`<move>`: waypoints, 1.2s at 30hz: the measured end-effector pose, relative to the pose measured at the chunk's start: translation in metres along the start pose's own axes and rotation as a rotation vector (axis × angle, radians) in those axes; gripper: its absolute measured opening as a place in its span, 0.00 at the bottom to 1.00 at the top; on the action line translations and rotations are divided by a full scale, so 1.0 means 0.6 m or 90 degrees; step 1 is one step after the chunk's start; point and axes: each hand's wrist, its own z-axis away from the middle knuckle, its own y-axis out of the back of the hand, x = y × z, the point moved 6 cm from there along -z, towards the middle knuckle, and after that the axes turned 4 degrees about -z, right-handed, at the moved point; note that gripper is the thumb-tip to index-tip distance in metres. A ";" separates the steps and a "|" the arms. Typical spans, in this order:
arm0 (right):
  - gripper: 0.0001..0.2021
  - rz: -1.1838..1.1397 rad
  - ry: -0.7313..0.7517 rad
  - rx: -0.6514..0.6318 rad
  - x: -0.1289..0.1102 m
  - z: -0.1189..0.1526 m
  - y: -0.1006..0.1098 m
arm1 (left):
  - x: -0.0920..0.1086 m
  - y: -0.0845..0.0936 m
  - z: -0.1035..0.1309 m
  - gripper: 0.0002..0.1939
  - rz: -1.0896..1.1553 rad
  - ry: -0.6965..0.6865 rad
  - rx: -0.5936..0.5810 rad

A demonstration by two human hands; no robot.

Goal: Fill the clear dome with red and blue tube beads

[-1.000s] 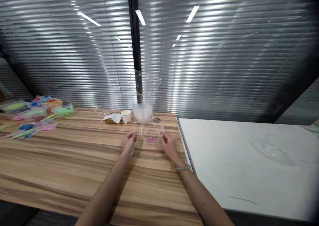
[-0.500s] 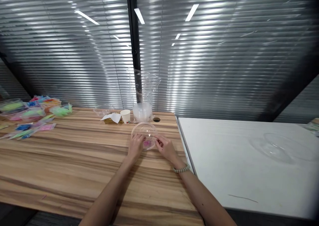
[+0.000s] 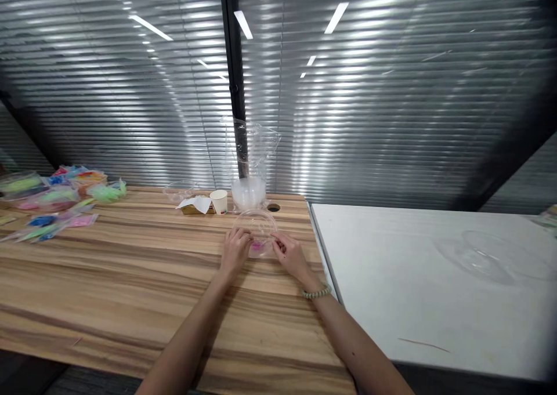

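A clear round plastic container [image 3: 263, 223] stands on the wooden table in front of me, with a small patch of pink stuff [image 3: 256, 246] near its front side. My left hand [image 3: 236, 249] has its fingers curled over the left rim. On the opposite side, my right hand [image 3: 289, 254] pinches the right edge between thumb and fingers. Whether a separate lid lies on the container is hard to make out. Around my right wrist sits a beaded bracelet [image 3: 317, 292].
Behind the container stand a paper cup [image 3: 219, 202], a gold box with white tissue [image 3: 195, 206] and stacked clear bowls in a plastic bag [image 3: 249, 193]. Colourful bags of material [image 3: 56, 200] lie far left. A white table [image 3: 391, 290] adjoins on the right, bearing clear plastic lids [image 3: 483, 256].
The container has shifted slightly away and to the right. My left hand has moved a little left and nearer, while my right fingers have changed their position slightly at the rim.
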 end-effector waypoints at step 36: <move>0.12 -0.032 -0.039 0.027 0.014 -0.003 0.003 | 0.025 -0.030 0.007 0.18 0.095 -0.088 -0.155</move>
